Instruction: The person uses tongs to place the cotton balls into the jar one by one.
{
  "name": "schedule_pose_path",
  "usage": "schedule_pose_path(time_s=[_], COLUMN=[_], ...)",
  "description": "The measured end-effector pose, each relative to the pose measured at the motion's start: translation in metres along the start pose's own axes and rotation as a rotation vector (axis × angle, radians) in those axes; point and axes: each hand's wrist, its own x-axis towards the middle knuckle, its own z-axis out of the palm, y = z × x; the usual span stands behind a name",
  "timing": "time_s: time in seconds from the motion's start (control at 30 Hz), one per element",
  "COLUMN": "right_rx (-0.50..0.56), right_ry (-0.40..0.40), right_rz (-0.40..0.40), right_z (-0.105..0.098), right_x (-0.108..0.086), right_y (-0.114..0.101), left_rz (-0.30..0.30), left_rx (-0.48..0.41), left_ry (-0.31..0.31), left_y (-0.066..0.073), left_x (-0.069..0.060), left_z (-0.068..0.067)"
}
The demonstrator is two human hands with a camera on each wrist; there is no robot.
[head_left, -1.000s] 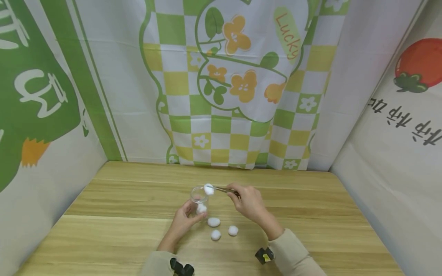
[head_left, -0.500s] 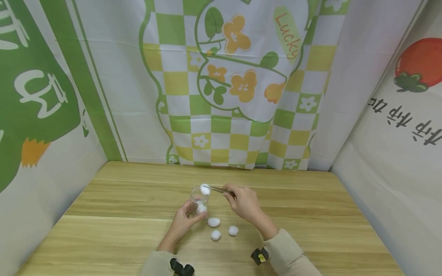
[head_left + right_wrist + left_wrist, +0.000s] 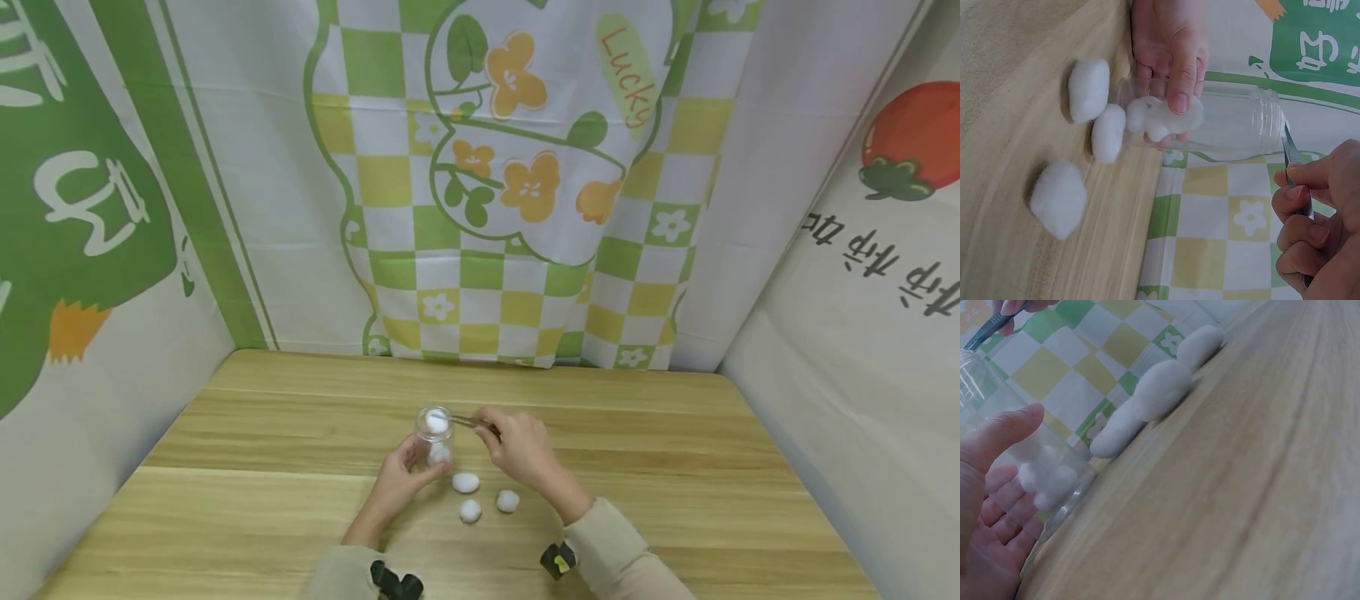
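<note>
My left hand [image 3: 401, 482] grips a clear, open-topped jar [image 3: 1229, 119] that stands upright on the table, thumb on one side and fingers round the other. Several white cotton balls [image 3: 1160, 119] lie at the bottom of the jar. In my right hand [image 3: 522, 448] a pair of metal tweezers [image 3: 468, 422] is pinched, pointing left. Their tips hold another cotton ball [image 3: 437, 422] at the jar's mouth; the rim partly hides it in the right wrist view. Three loose cotton balls, an oval one [image 3: 466, 482] and two rounder ones [image 3: 470, 511], lie just right of the jar.
The wooden table [image 3: 675, 467] reaches back to a checked, flowered curtain [image 3: 480, 275]. Printed cloth walls [image 3: 840, 367] close in both sides. A dark wrist camera [image 3: 396, 582] sits by the left sleeve, another [image 3: 558, 560] by the right one.
My right hand has moved left and slightly down, bringing the tweezers and cotton ball from beside the jar's rim to its mouth. My left hand and the loose cotton balls stay put.
</note>
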Motion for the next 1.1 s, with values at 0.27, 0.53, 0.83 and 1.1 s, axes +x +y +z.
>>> schedule_pose_path(time_s=[0.27, 0.53, 0.83, 1.1], right_rx=[0.033, 0.054, 0.066, 0.108], right_ry=[-0.018, -0.012, -0.017, -0.032], right_rz=[0.046, 0.07, 0.09, 0.107], right_z=[0.0, -0.003, -0.008, -0.013], right_x=[0.0, 0.0, -0.003, -0.007], right_y=[0.003, 0.004, 0.005, 0.008], left_rz=[0.017, 0.012, 0.008, 0.012], left_rx=[-0.001, -0.01, -0.011, -0.027], left_ry=[0.011, 0.017, 0.012, 0.006], left_y=[0.0, 0.0, 0.001, 0.001], left_x=[0.0, 0.0, -0.001, 0.0], left_z=[0.002, 0.002, 0.002, 0.002])
